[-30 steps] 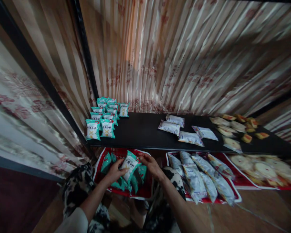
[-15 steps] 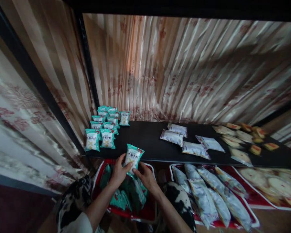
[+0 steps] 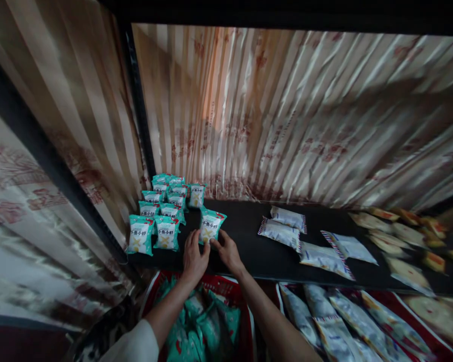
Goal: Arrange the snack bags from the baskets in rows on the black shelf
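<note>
A teal and white snack bag [image 3: 210, 226] stands upright over the black shelf [image 3: 245, 221], held between both hands. My left hand [image 3: 195, 255] grips its lower left side, and my right hand [image 3: 228, 253] its lower right. Whether the bag's bottom touches the shelf is hidden by my fingers. To the left, several matching snack bags [image 3: 166, 234] stand in rows, and one more bag [image 3: 197, 195] stands behind the held one. Under my forearms, a red basket [image 3: 245, 286] holds several more teal bags.
White packets with striped ends [image 3: 281, 232] lie mid-shelf, and flat round packs [image 3: 407, 271] and small yellow packs [image 3: 436, 261] at the right. Another basket of long packets [image 3: 347, 322] stands below. A dark metal post [image 3: 138, 100] and a striped curtain [image 3: 249, 100] bound the shelf.
Both hands have carried the snack bag from above the red basket forward and up over the shelf. The view has shifted slightly, so shelf and baskets appear lower.
</note>
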{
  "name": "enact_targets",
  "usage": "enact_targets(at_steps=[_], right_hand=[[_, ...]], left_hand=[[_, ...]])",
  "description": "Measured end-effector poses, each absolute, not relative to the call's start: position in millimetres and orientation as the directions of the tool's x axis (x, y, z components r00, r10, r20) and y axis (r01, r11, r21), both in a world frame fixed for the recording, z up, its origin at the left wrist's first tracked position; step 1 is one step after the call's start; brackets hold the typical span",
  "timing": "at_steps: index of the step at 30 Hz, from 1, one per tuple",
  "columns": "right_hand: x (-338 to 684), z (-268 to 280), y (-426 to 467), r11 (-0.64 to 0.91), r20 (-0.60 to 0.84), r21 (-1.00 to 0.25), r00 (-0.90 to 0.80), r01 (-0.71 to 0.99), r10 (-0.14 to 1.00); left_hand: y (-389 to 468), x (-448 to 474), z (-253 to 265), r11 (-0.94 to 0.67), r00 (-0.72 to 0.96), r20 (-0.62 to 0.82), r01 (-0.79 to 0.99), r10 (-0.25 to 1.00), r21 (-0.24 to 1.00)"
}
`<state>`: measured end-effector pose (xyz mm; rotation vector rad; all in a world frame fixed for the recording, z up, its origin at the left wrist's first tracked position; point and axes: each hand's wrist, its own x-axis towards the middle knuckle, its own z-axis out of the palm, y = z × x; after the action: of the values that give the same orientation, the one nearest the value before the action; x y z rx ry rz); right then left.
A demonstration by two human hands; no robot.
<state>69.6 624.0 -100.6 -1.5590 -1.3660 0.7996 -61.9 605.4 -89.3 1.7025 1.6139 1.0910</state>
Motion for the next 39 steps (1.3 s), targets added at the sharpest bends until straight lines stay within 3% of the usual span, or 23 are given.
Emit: enact_targets(at_steps=[7, 15, 32, 39], right_hand=[[57, -102, 688, 0.011, 0.132, -0.864, 0.206, 0.503, 0.970], [46, -105, 734, 0.018, 0.130, -0.836, 0.165, 0.549, 0.978], [45, -109, 762, -0.042, 0.050, -0.792, 0.134, 0.609, 0.990], [45, -113, 757, 0.047, 0.121, -0.818, 0.093, 0.573, 0.988]], left_hand=[[653, -54, -105, -0.066, -0.085, 0.124, 0.494, 0.989, 0.867], [687, -50, -113, -0.089, -0.114, 0.186, 0.567, 0.976, 0.819], [715, -52, -119, -0.087, -0.082, 0.184, 0.652, 0.980, 0.753], [711, -51, -120, -0.082, -0.079, 0.173, 0.649, 0.982, 0.757]])
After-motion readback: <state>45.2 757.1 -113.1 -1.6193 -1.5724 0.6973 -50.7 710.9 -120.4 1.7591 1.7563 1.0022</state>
